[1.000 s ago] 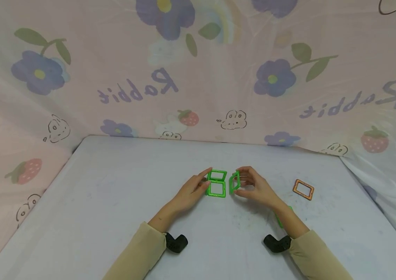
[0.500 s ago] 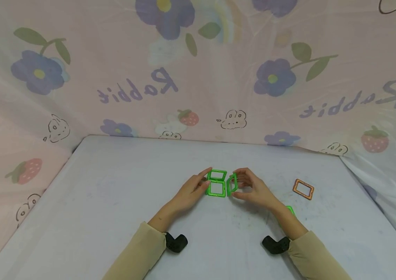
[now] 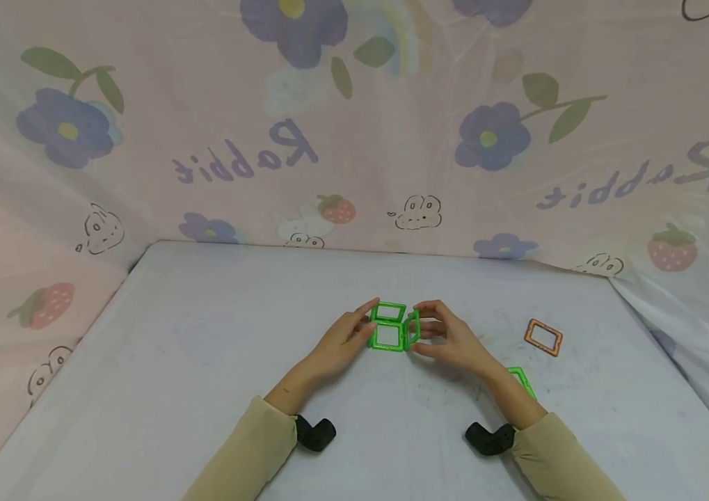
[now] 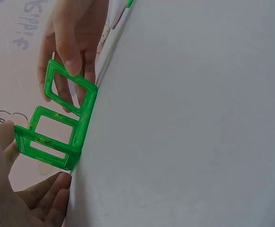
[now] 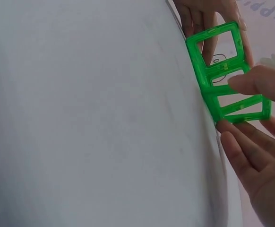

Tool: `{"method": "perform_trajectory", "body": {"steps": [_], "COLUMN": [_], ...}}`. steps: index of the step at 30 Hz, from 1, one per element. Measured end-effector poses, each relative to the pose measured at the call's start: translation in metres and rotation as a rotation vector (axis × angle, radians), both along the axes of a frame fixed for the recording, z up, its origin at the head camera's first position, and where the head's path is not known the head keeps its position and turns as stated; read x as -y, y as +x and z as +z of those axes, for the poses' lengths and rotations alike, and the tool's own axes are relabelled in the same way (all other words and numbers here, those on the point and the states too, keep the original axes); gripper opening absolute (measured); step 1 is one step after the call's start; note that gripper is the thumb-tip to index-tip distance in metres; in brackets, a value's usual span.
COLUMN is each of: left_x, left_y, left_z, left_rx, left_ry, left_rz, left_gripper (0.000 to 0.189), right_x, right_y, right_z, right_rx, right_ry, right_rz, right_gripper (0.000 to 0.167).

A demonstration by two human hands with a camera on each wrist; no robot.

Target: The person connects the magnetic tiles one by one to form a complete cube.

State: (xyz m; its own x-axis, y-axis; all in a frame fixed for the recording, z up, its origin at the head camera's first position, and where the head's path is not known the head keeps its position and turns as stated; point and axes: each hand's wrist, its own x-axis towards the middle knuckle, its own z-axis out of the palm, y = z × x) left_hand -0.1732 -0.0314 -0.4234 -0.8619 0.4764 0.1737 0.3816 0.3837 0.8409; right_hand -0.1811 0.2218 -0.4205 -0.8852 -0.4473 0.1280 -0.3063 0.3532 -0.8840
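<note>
In the head view, a flat green magnetic tile [image 3: 387, 348] lies on the table with another green tile [image 3: 389, 304] standing at its back edge. On its left side is a further green piece, mostly covered by my left hand [image 3: 337, 346], whose thumb and fingers grip it. My right hand [image 3: 454, 342] holds a green tile [image 3: 418, 325] upright against the right side, thumb near and fingers far. The left wrist view shows the joined green frames [image 4: 83, 130] between both hands. From the right wrist, the right thumb [image 5: 255, 81] overlaps the frames.
An orange rectangular tile [image 3: 547, 327] lies on the white table to the right. One more green tile [image 3: 522, 378] is partly hidden under the right forearm. Black devices [image 3: 316, 435] are worn at the wrists. A printed cloth [image 3: 367, 167] hangs behind and at the sides.
My right hand has moved left with its green tile, which now touches the right side of the flat tile. The left hand stays in place. More of the tile under the right forearm shows.
</note>
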Motion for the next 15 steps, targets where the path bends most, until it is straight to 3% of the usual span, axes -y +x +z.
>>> {"method": "perform_trajectory", "body": {"steps": [15], "left_x": [-0.0028], "left_y": [-0.0012], "left_z": [-0.0041], "left_rx": [0.028], "left_ry": [0.044], "left_rz": [0.009], "left_gripper": [0.050], "right_x": [-0.0005], "right_y": [0.0014], "right_z": [0.0024], "right_rx": [0.025], "right_ry": [-0.009], "right_rz": [0.013], "right_gripper": [0.053]}}
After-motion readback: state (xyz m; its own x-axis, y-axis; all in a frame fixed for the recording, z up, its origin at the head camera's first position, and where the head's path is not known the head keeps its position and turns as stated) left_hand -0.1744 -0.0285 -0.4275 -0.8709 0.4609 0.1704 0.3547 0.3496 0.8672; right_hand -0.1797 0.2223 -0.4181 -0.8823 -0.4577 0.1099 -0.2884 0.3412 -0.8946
